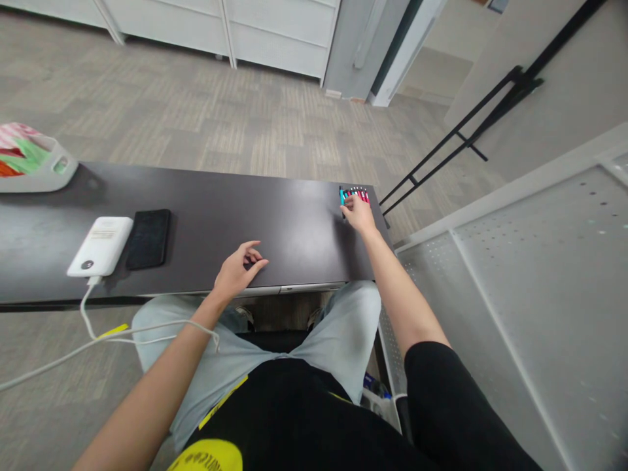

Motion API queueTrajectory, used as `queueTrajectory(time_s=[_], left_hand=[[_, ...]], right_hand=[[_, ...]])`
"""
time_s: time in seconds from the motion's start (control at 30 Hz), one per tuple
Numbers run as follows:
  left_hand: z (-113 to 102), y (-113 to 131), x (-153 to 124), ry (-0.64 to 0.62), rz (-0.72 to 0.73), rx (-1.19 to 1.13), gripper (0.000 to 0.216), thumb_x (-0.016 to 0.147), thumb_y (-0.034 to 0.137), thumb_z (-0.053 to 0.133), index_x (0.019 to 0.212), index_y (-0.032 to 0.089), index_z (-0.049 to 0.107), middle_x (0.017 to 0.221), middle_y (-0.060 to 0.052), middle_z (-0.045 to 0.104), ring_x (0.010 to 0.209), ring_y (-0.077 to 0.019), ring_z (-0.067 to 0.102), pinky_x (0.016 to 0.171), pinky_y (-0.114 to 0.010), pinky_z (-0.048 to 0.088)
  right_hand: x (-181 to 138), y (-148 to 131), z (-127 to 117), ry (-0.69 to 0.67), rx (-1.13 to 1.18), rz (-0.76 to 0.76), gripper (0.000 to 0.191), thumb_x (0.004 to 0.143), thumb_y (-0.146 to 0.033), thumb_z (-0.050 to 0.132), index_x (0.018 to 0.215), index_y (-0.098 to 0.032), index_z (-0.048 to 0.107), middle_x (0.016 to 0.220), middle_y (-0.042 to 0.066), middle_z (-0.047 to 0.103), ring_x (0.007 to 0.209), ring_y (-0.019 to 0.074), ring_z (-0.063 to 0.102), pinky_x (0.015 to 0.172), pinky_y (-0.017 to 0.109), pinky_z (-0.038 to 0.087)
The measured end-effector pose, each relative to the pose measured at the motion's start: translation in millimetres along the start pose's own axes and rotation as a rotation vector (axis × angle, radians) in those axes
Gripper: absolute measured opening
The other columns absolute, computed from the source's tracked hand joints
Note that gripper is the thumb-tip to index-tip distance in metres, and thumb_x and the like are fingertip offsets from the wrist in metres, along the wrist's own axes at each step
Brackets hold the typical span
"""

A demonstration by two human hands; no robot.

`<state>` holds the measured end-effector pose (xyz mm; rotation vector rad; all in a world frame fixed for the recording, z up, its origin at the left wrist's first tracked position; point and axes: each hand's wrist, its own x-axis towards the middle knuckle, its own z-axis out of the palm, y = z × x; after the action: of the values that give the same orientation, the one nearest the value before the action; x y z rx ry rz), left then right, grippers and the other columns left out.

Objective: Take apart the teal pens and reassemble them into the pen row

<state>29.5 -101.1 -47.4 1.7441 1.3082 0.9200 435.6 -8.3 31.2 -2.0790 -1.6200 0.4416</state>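
My right hand [358,212] is at the far right end of the dark desk [294,222], thumb and fingertips pinched on a teal pen [342,195]. That pen's dark tip shows just below the fingers. Directly beyond this hand lies a row of several pens [362,193], red, pink and other colours, partly covered by it. Over the desk's near edge hovers my left hand [240,267], fingers loosely curled, thumb apart, nothing in it.
To the left, a black phone [148,239] lies beside a white power bank [101,247] with a white cable [88,314] plugged in. A white basket [61,171] with colourful contents stands at the far left. A perforated grey panel [530,281] borders the right side.
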Motion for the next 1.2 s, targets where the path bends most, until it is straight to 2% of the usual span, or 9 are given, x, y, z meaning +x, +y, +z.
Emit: queueTrajectory(time_s=[0.03, 0.1, 0.2, 0.33, 0.43, 0.67, 1.03, 1.2], left_hand=[[0.0, -0.4, -0.3, -0.004, -0.003, 0.002, 0.041, 0.094, 0.048, 0.081, 0.135, 0.042, 0.073, 0.100, -0.003, 0.087, 0.093, -0.0339, 0.081, 0.094, -0.055, 0.066], [-0.4, -0.1, -1.0, -0.008, -0.007, 0.008, 0.039, 0.095, 0.049, 0.081, 0.132, 0.043, 0.073, 0.101, -0.003, 0.087, 0.093, -0.0341, 0.081, 0.094, -0.056, 0.066], [-1.7, 2.1, -2.0, -0.006, 0.003, 0.014, 0.031, 0.096, 0.050, 0.081, 0.125, 0.042, 0.076, 0.103, -0.005, 0.086, 0.092, -0.0352, 0.080, 0.092, -0.057, 0.067], [-3.1, 4.3, -2.2, -0.011, 0.018, 0.020, 0.027, 0.097, 0.050, 0.081, 0.122, 0.041, 0.077, 0.105, -0.007, 0.084, 0.094, -0.0368, 0.079, 0.091, -0.060, 0.066], [-3.7, 5.6, -1.8, -0.021, 0.024, 0.024, 0.025, 0.097, 0.051, 0.081, 0.120, 0.042, 0.078, 0.103, -0.007, 0.083, 0.093, -0.0372, 0.079, 0.090, -0.061, 0.066], [-5.7, 10.7, -2.0, -0.019, 0.071, 0.072, 0.010, 0.100, 0.049, 0.079, 0.106, 0.041, 0.082, 0.101, -0.007, 0.078, 0.093, -0.0363, 0.077, 0.087, -0.057, 0.065], [-5.6, 8.2, -2.9, -0.022, 0.136, 0.151, 0.013, 0.106, 0.046, 0.074, 0.105, 0.035, 0.080, 0.102, -0.007, 0.076, 0.088, -0.0300, 0.076, 0.081, -0.049, 0.063], [-6.2, 7.7, -3.1, -0.019, 0.143, 0.170, 0.015, 0.107, 0.047, 0.074, 0.105, 0.035, 0.083, 0.104, -0.007, 0.077, 0.087, -0.0289, 0.076, 0.081, -0.049, 0.063]], right_hand=[[4.1, -0.3, -0.5, -0.003, -0.016, 0.010, 0.014, 0.102, -0.016, 0.077, 0.106, -0.028, 0.082, 0.115, 0.015, 0.091, 0.114, 0.0342, 0.086, 0.107, 0.049, 0.065], [11.6, -0.9, -0.5, -0.002, -0.049, 0.027, 0.019, 0.099, -0.013, 0.079, 0.090, -0.029, 0.081, 0.104, 0.013, 0.091, 0.113, 0.0357, 0.086, 0.106, 0.049, 0.064], [19.0, -1.2, 0.2, -0.006, -0.110, 0.047, 0.025, 0.098, -0.009, 0.079, 0.082, -0.029, 0.081, 0.102, 0.014, 0.091, 0.115, 0.0374, 0.086, 0.104, 0.048, 0.063], [19.9, -0.8, 1.4, -0.023, -0.186, 0.062, 0.022, 0.101, -0.008, 0.076, 0.097, -0.026, 0.087, 0.117, 0.019, 0.091, 0.116, 0.0396, 0.085, 0.103, 0.051, 0.063], [17.7, -0.6, 2.0, -0.034, -0.223, 0.064, 0.022, 0.103, -0.010, 0.077, 0.108, -0.028, 0.088, 0.120, 0.018, 0.090, 0.113, 0.0388, 0.084, 0.098, 0.050, 0.063], [15.4, -0.2, 2.4, -0.027, -0.281, 0.043, 0.021, 0.106, -0.011, 0.075, 0.110, -0.028, 0.086, 0.121, 0.018, 0.089, 0.111, 0.0365, 0.082, 0.097, 0.048, 0.063], [17.3, -0.4, 0.2, -0.113, -0.326, 0.052, 0.029, 0.113, -0.021, 0.070, 0.139, -0.027, 0.082, 0.139, 0.020, 0.086, 0.133, 0.0392, 0.079, 0.109, 0.048, 0.061], [14.1, 2.4, -3.5, -0.104, -0.313, 0.029, 0.033, 0.115, -0.014, 0.063, 0.143, -0.019, 0.080, 0.141, 0.023, 0.085, 0.129, 0.0339, 0.078, 0.107, 0.044, 0.056]])
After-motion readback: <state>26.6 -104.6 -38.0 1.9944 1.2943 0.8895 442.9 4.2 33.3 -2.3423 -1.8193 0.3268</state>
